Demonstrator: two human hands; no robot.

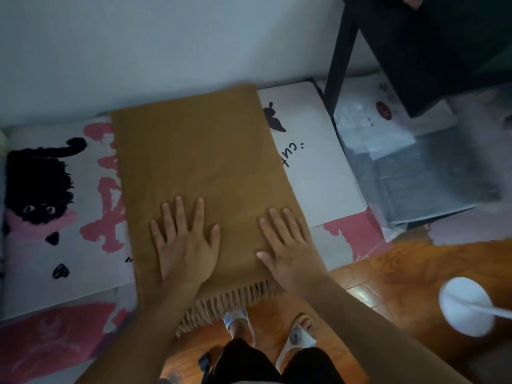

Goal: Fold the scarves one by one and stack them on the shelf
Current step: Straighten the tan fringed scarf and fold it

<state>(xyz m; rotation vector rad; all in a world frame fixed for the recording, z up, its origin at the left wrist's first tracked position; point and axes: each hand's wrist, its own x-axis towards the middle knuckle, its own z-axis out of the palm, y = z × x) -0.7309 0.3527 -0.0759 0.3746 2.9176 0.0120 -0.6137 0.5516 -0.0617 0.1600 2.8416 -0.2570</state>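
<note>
Left hand [184, 245], right hand [288, 245] flat on scarf [199, 151]; shelf [432, 51] cropped.

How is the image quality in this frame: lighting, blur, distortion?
Head view: dim overall, with glare on the orange floor tiles; the white round object at right is motion-blurred; wide-angle lens bends the edges; the mustard fringed scarf and both flat hands stay fairly sharp.

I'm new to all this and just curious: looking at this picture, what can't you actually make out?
Head view only:
- Surface under the brown scarf: covered by it, and the scarf by the left hand and right hand.
- Word on the white mat: partly under the scarf.
- Black shelf: cut off by the top and right edges, contents too dark.
- White round thing: blurred.
</note>
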